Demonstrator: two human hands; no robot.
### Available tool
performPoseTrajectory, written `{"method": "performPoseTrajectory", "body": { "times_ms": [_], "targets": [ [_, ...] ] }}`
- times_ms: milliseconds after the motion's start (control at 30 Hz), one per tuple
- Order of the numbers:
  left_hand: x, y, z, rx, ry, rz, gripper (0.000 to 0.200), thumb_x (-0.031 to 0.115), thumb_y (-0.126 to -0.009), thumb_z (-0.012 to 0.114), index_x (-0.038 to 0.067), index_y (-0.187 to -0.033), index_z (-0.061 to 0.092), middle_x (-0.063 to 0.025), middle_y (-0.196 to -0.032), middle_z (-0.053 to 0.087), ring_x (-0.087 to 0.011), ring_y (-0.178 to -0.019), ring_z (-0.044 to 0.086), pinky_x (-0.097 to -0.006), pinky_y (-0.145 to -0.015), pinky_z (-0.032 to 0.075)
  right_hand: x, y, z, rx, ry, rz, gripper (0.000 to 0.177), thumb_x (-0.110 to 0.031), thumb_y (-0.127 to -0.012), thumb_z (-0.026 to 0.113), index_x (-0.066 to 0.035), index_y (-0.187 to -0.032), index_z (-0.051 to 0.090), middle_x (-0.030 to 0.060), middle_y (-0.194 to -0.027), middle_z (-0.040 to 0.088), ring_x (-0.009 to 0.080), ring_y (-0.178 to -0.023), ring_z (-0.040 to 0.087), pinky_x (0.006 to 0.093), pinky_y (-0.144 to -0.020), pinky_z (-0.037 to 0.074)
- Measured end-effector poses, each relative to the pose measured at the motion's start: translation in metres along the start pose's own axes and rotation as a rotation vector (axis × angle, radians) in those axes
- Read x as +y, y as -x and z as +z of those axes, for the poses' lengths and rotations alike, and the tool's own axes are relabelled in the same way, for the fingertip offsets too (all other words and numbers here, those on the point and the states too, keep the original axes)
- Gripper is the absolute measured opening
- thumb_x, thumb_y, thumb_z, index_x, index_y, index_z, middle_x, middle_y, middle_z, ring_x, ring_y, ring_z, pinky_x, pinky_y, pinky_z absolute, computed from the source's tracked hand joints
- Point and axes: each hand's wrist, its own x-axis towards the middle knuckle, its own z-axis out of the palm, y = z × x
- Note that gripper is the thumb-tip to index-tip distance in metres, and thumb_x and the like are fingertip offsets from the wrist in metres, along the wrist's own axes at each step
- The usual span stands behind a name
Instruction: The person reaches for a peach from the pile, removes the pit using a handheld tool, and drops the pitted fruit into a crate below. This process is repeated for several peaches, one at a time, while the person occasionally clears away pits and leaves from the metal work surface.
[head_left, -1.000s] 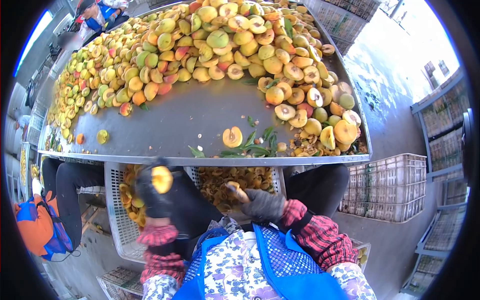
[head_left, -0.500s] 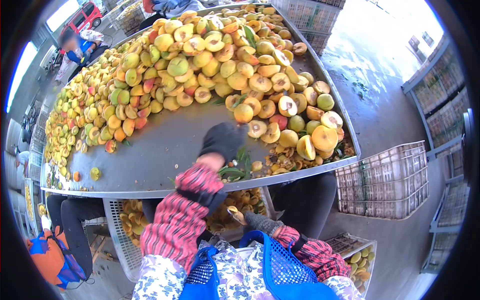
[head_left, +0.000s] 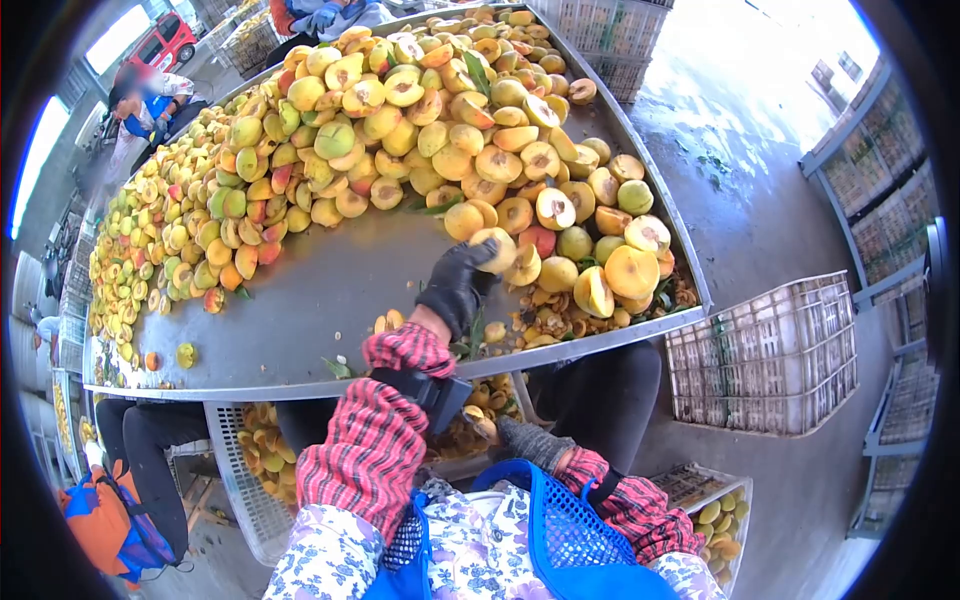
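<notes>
My left hand (head_left: 462,280), in a dark glove, reaches over the metal table (head_left: 330,280) with its fingers closed around a peach half (head_left: 494,250) at the near edge of the heap. Cut yellow peaches (head_left: 400,130) are piled beside and beyond it, many with brown hollows showing. Down below the table's front edge, my right hand (head_left: 535,443) wears a grey knitted glove, its fingers curled. A pale, small object (head_left: 484,428) sticks out at its fingertips; I cannot tell what it is. Behind that hand, a crate (head_left: 245,480) under the table holds peach pieces.
Scraps and leaves (head_left: 560,325) lie at the table's near right. A white crate (head_left: 760,355) stands on the floor to the right, and another crate with fruit (head_left: 718,530) is by my right elbow. Co-workers (head_left: 150,105) sit around the table's far and left sides.
My left hand, blurred just before, has come to the heap's near edge and closed on a peach half. My right hand stays low, having shifted slightly. The whole view has moved a little.
</notes>
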Motion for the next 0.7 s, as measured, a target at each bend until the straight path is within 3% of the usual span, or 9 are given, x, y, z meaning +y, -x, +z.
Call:
{"method": "performPoseTrajectory", "body": {
  "times_ms": [33,133,200,233,400,467,500,600,700],
  "targets": [
    [0.008,0.008,-0.01,-0.01,0.076,-0.052,0.034,0.016,-0.078,0.06,0.0,-0.107,0.053,-0.0108,-0.089,0.06,-0.0236,-0.078,0.06,-0.0346,-0.073,0.051,0.006,0.002,0.001,0.004,-0.022,-0.062,0.039,-0.042,-0.089,0.045,-0.005,-0.101,0.051,0.019,-0.087,0.06,0.0288,-0.082,0.059,0.0385,-0.071,0.043],
    [0.037,0.054,-0.026,-0.152,0.457,-0.203,0.042,0.022,-0.079,0.054,-0.002,-0.113,0.05,-0.0184,-0.096,0.059,-0.0303,-0.089,0.058,-0.0432,-0.084,0.047,-0.039,0.024,0.001,-0.005,-0.188,0.121,0.035,-0.039,-0.089,0.049,-0.006,-0.098,0.051,0.0123,-0.081,0.058,0.0199,-0.073,0.054,0.0362,-0.068,0.042],
    [0.052,0.097,-0.025,-0.153,0.507,-0.12,0.048,0.027,-0.08,0.049,-0.004,-0.117,0.048,-0.025,-0.107,0.055,-0.0375,-0.103,0.052,-0.0494,-0.091,0.041,-0.072,0.039,0.0,-0.003,-0.007,0.137,0.031,-0.036,-0.089,0.052,-0.006,-0.097,0.051,0.0095,-0.078,0.057,0.0172,-0.071,0.051,0.0355,-0.067,0.042],
    [0.058,0.112,-0.032,-0.206,0.494,-0.091,0.051,0.03,-0.081,0.048,-0.004,-0.119,0.045,-0.027,-0.117,0.048,-0.0412,-0.111,0.046,-0.0493,-0.092,0.041,-0.066,0.037,0.0,-0.007,0.307,-0.029,0.024,-0.027,-0.087,0.056,-0.006,-0.095,0.051,0.0086,-0.078,0.056,0.0159,-0.071,0.05,0.0358,-0.066,0.041],
    [0.055,0.172,-0.065,-0.095,0.303,-0.062,0.054,0.035,-0.087,0.047,-0.001,-0.127,0.038,-0.0231,-0.119,0.048,-0.0362,-0.105,0.052,-0.0451,-0.089,0.045,-0.089,0.052,0.013,0.016,0.004,-0.199,0.024,-0.017,-0.08,0.06,-0.005,-0.099,0.051,0.0081,-0.086,0.057,0.014,-0.081,0.052,0.0323,-0.07,0.043],
    [0.048,0.19,-0.079,-0.097,0.263,-0.06,0.054,0.036,-0.088,0.048,0.001,-0.127,0.038,-0.0209,-0.117,0.051,-0.0351,-0.101,0.054,-0.0439,-0.086,0.047,-0.1,0.055,0.017,0.009,-0.017,-0.246,0.027,-0.017,-0.08,0.061,-0.005,-0.102,0.051,0.0063,-0.085,0.056,0.0132,-0.081,0.052,0.0304,-0.073,0.043],
    [0.048,0.197,-0.083,-0.2,0.334,-0.159,0.049,0.033,-0.088,0.05,0.002,-0.125,0.04,-0.0165,-0.114,0.053,-0.0309,-0.098,0.056,-0.0395,-0.086,0.047,-0.109,0.06,0.021,-0.022,-0.12,-0.258,0.029,-0.018,-0.08,0.061,-0.004,-0.104,0.051,0.004,-0.083,0.054,0.0114,-0.079,0.051,0.0284,-0.074,0.044],
    [0.027,0.21,-0.085,-0.11,0.164,0.017,0.043,0.025,-0.087,0.053,0.001,-0.121,0.043,-0.0127,-0.112,0.055,-0.025,-0.099,0.056,-0.0342,-0.091,0.043,-0.129,0.061,0.031,-0.141,-0.187,-0.142,0.027,-0.017,-0.081,0.06,-0.004,-0.103,0.051,0.0033,-0.083,0.053,0.0095,-0.077,0.051,0.0263,-0.068,0.045],
    [0.017,0.227,-0.08,-0.102,-0.551,0.342,0.043,0.008,-0.079,0.06,-0.001,-0.117,0.044,-0.0121,-0.113,0.054,-0.0204,-0.104,0.054,-0.0317,-0.096,0.037,-0.142,0.055,0.048,-0.073,-0.225,-0.071,0.026,-0.016,-0.083,0.057,-0.004,-0.105,0.05,0.0032,-0.082,0.054,0.0086,-0.071,0.05,0.0246,-0.061,0.045]
  ]
}}
